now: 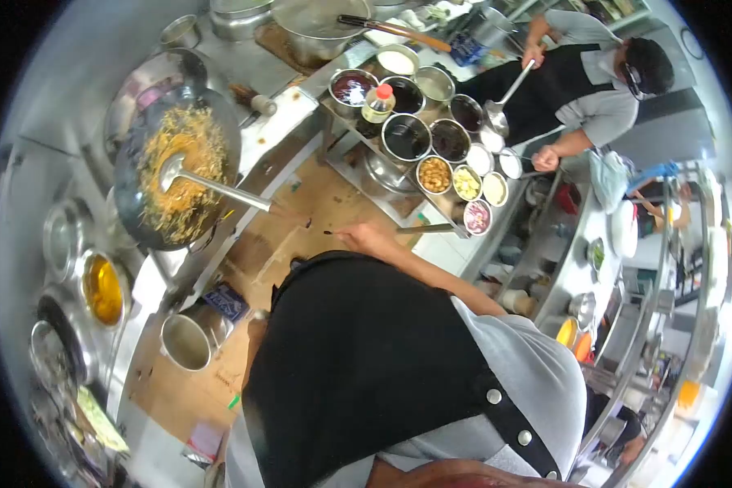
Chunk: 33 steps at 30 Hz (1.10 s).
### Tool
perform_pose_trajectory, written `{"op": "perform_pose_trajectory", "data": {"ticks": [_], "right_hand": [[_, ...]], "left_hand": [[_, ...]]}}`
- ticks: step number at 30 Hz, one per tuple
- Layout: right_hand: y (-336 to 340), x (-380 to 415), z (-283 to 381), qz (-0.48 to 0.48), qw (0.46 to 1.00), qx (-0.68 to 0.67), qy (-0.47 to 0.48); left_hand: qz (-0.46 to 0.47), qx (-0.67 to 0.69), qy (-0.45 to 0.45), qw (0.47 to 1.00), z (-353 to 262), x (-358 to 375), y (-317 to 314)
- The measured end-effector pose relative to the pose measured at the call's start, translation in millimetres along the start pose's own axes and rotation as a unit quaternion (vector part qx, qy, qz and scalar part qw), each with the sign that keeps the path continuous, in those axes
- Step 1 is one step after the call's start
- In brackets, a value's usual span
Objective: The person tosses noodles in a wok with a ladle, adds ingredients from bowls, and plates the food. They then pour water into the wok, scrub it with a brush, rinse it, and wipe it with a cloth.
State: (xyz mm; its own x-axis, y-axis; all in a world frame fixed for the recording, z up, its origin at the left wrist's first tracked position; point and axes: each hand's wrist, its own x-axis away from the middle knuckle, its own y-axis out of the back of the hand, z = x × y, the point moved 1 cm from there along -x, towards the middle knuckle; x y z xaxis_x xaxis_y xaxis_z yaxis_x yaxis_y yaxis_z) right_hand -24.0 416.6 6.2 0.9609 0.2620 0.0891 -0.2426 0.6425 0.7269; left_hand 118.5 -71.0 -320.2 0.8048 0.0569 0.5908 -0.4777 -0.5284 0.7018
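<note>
My right hand (366, 237) is closed in front of the black apron, with a small dark tip showing at its left side; what it holds is unclear. Most of my left hand (258, 324) is hidden beside the apron's left edge, close to an empty metal pot (186, 342), and its fingers cannot be made out. To the left, a large wok (128, 191) holds shredded orange-yellow food (191, 138). A ladle (228, 192) rests in the food, its handle's end pointing toward my right hand but apart from it.
A cart holds several containers of sauces and chopped ingredients, including fried brown pieces (434, 175), and a red-capped bottle (378, 104). Beyond it, another person (565, 89) holds a ladle (516, 85). Yellow liquid (104, 289) fills a bowl below the wok. Shelving (573, 260) stands at right.
</note>
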Motion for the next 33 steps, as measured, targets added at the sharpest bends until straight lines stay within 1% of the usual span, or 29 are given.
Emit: {"op": "perform_pose_trajectory", "data": {"ticks": [1, 2, 4, 7, 10, 13, 16, 18, 20, 23, 25, 26, 27, 28, 29, 30, 31, 32, 33], "right_hand": [[-7.7, -2.2, 1.6, -0.020, 1.000, -0.003, 0.020], [-12.1, -1.7, 2.6, -0.040, 0.998, -0.008, 0.042], [-14.3, -0.3, 5.0, -0.039, 0.999, -0.005, 0.016], [-20.1, -0.1, 7.1, -0.052, 0.999, -0.008, -0.006], [-12.0, -1.4, 13.0, -0.055, 0.998, 0.000, -0.036], [-6.6, 2.1, 19.8, -0.054, 0.996, -0.007, -0.064], [1.5, 13.2, 22.3, -0.061, 0.996, -0.009, -0.072], [6.0, 18.8, 21.1, -0.071, 0.995, -0.008, -0.073], [5.8, 25.8, 16.7, -0.081, 0.993, -0.008, -0.081], [7.2, 34.4, 15.2, -0.081, 0.989, -0.017, -0.121], [10.4, 47.5, 14.1, -0.105, 0.983, -0.015, -0.149], [13.8, 54.2, 12.6, -0.118, 0.980, -0.015, -0.162], [16.3, 64.1, 1.1, -0.147, 0.970, -0.034, -0.191], [17.4, 78.7, -21.6, -0.178, 0.958, -0.054, -0.219], [23.0, 93.7, -43.0, -0.209, 0.944, -0.075, -0.245], [39.5, 109.9, -61.6, -0.257, 0.924, -0.077, -0.273], [58.8, 129.5, -83.6, -0.303, 0.901, -0.079, -0.301], [75.4, 150.7, -111.1, -0.387, 0.848, -0.175, -0.319], [92.7, 175.3, -154.4, -0.414, 0.829, -0.137, -0.351]], "left_hand": [[0.042, -0.044, 0.028, 0.998, 15.0, 13.8, 1.4], [0.062, -0.038, 0.049, 0.996, 19.4, 24.2, 4.8], [0.082, -0.023, 0.059, 0.995, 24.6, 31.4, 15.1], [0.092, -0.009, 0.053, 0.994, 24.9, 20.4, 34.3], [0.086, 0.013, 0.048, 0.995, 19.3, 5.9, 54.2], [0.075, 0.050, 0.042, 0.995, 3.0, -13.8, 79.5], [0.064, 0.110, 0.020, 0.992, -45.0, -31.8, 118.0], [0.060, 0.034, -0.023, 0.997, -22.7, -96.9, 95.2], [0.018, 0.003, -0.112, 0.994, -40.7, -112.8, 101.7], [-0.007, 0.107, -0.095, 0.990, -94.0, -110.7, 117.5], [-0.001, 0.098, -0.100, 0.990, -87.9, -117.2, 109.1], [0.002, 0.086, -0.103, 0.991, -82.1, -119.6, 104.8], [0.005, 0.060, -0.125, 0.990, -66.6, -126.9, 96.8], [0.006, 0.021, -0.158, 0.987, -49.4, -132.2, 91.3], [-0.012, 0.002, -0.210, 0.978, -35.3, -132.8, 85.5], [0.030, -0.144, -0.235, 0.961, -40.7, -123.9, 95.1], [0.067, -0.278, -0.273, 0.918, -50.1, -112.0, 107.8], [0.091, -0.303, -0.254, 0.914, -52.1, -96.0, 111.2], [0.099, -0.271, -0.209, 0.934, -52.2, -84.8, 112.4]]}}
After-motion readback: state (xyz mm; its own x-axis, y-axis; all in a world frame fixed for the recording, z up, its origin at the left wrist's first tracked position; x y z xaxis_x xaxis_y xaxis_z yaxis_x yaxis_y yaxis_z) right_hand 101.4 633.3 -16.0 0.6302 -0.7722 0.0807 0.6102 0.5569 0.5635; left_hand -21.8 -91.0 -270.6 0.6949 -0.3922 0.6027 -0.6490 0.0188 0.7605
